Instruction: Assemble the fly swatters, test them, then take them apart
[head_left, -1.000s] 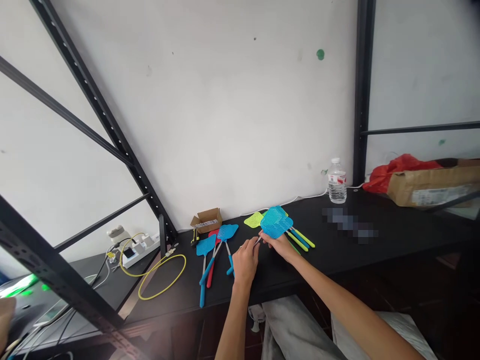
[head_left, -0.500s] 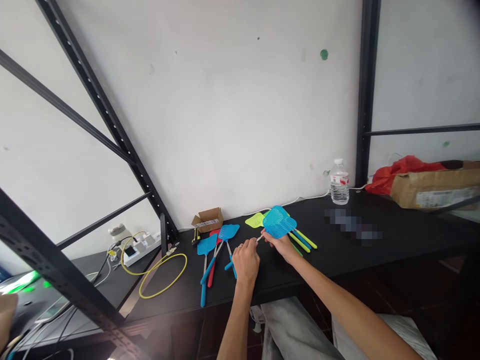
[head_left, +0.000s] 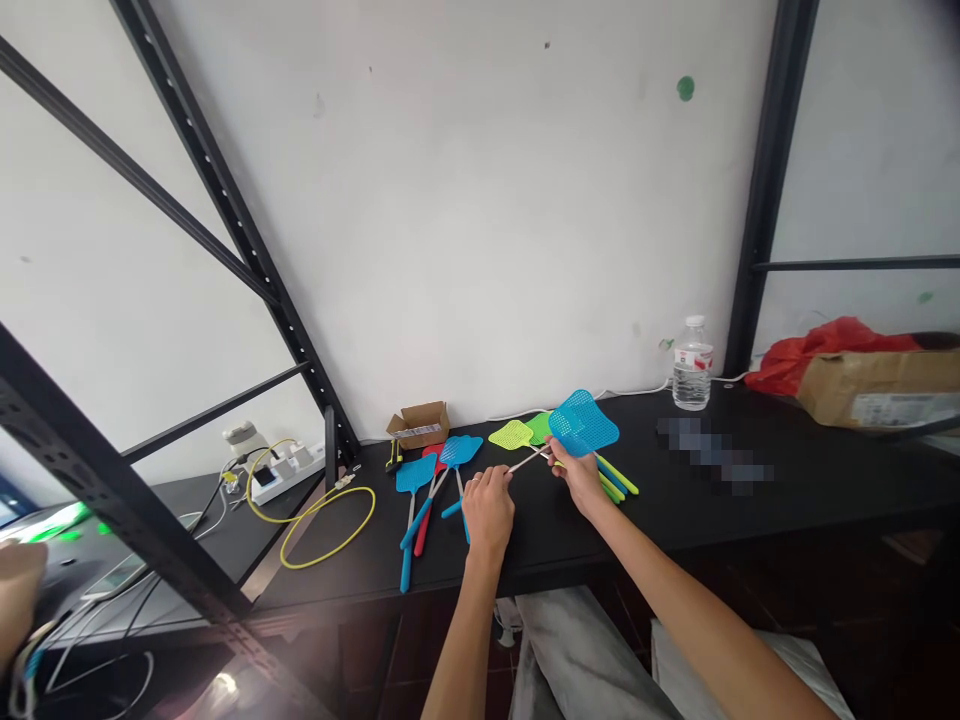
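Note:
A blue fly swatter (head_left: 585, 424) is held above the table by both hands. My left hand (head_left: 488, 508) is closed around its handle end. My right hand (head_left: 576, 470) pinches the rod just below the mesh head, and a length of thin metal rod shows between the hands. Behind and under it lie a yellow-green fly swatter (head_left: 511, 435) and a green one (head_left: 538, 428), with several handles (head_left: 619, 476) poking out to the right. Left of my left hand, blue fly swatters (head_left: 416, 474) and a red one (head_left: 424, 528) lie partly overlapping.
On the black table (head_left: 705, 510) stand a small open cardboard box (head_left: 418, 428) and a water bottle (head_left: 692, 365). A yellow cable (head_left: 330, 553) and a power strip (head_left: 289, 475) lie left. A larger box (head_left: 877, 390) is right. Another person's hand (head_left: 19, 590) shows at far left.
My right hand has moved right with the swatter head, away from my left hand, and more rod shows between them. The whole view has shifted slightly.

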